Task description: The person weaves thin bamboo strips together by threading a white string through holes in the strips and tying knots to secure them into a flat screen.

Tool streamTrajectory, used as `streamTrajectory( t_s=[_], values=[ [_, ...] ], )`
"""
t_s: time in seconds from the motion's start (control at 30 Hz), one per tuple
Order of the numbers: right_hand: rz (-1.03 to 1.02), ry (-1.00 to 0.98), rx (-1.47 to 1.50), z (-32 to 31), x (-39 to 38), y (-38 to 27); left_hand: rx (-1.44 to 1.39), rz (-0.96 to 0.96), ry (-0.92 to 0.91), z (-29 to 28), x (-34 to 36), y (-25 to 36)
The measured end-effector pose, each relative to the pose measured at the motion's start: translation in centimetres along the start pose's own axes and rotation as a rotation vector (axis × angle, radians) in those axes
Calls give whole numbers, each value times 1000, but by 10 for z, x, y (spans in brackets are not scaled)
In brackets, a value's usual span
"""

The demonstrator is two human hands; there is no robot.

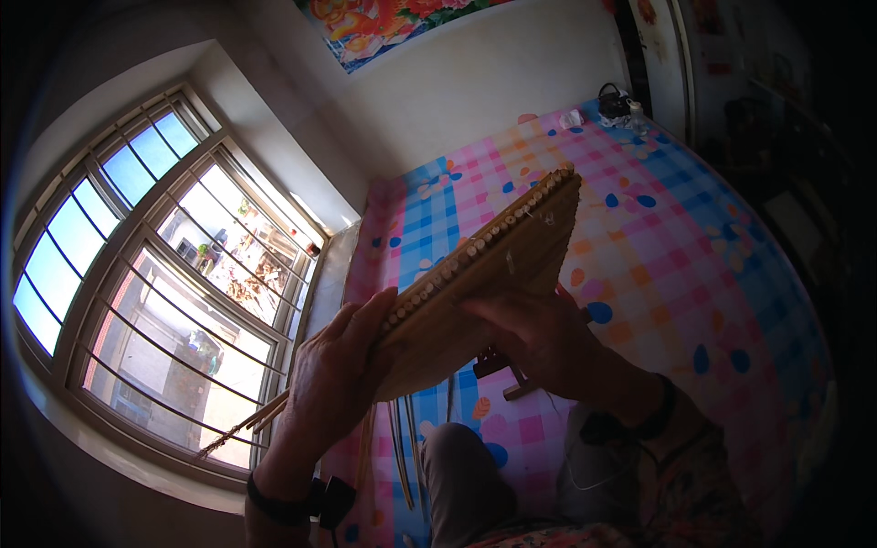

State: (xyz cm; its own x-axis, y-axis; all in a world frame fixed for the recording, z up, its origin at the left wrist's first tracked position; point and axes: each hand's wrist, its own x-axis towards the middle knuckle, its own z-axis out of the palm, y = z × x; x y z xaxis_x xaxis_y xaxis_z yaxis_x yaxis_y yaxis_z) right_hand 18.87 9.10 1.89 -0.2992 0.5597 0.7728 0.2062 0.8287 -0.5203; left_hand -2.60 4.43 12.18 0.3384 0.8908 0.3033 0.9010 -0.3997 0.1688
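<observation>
Both grips [343, 365] [539, 333] closed around stalk mat [498, 265]

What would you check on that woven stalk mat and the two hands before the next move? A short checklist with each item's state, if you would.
1. Left hand grips the near edge of the flat tan woven stalk mat: ok.
2. Right hand supports the mat from its right side: ok.
3. Mat lifted off the pink and blue checked cloth: ok.
4. Row of cut stalk ends lies even: ok.
5. Loose thin stalks lie near the knees: ok.
6. Binding thread tight: cannot tell.
</observation>
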Motion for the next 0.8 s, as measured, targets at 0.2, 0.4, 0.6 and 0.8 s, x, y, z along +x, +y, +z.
streamTrajectory(
  t_s=[0.2,0.4,0.6,0.8],
  values=[
    [16,23,50,2,1,1,-13,20,3,0,0,-2],
    [46,-2,54,0,0,-1,36,53,-12,0,1,-4],
    [87,-39,39,-3,0,-6,-18,41,23,2,-2,-1],
    [30,-158,-25,-18,-2,-9,94,100,20,7,-13,3]
  ],
)
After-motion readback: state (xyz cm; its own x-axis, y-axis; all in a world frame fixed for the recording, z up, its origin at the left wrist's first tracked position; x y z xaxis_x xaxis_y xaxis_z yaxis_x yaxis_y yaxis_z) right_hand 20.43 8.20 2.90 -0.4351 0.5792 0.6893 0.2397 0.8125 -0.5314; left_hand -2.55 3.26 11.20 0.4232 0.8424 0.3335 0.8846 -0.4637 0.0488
